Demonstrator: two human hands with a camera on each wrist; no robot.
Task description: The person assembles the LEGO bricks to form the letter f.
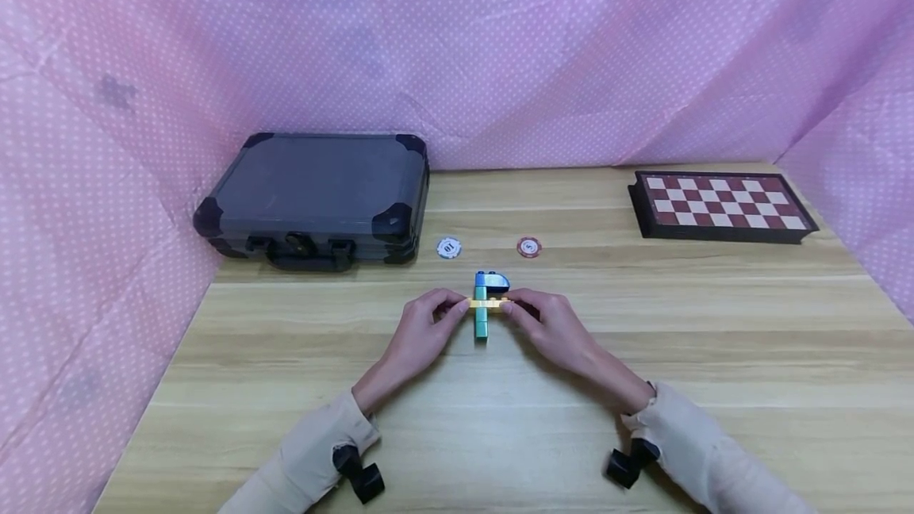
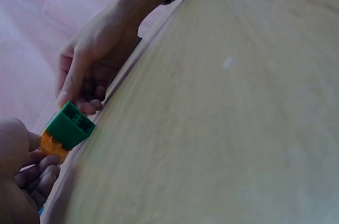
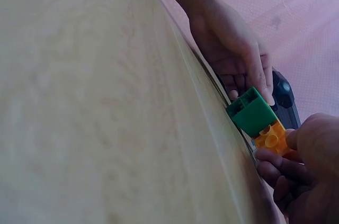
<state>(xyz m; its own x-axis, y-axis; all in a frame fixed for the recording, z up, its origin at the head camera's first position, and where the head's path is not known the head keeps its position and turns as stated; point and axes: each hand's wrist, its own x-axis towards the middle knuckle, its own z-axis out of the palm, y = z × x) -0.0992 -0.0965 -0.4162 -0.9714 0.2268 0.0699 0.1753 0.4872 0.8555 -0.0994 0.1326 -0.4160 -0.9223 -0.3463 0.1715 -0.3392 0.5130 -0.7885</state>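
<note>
Joined toy building bricks form a cross-like shape at the middle of the table: a green brick column (image 1: 481, 329), an orange-yellow brick bar (image 1: 488, 304) across it, and blue bricks (image 1: 493, 281) at the far end. My left hand (image 1: 423, 331) pinches the left end of the yellow bar between thumb and fingers. The bar's right end is pinched by my right hand (image 1: 560, 335). In the left wrist view, the hollow end of a green brick (image 2: 70, 126) faces the camera. Studs show on the orange brick (image 3: 271, 138) in the right wrist view, near my right fingertips.
Beyond the bricks lie a white poker chip (image 1: 449, 247) and a red poker chip (image 1: 529, 247). A grey case (image 1: 321, 181) with black corners stands at the back left. At the back right sits a red-and-white checkered board (image 1: 721, 201). Pink dotted cloth (image 1: 500, 54) hangs behind the table (image 1: 714, 363).
</note>
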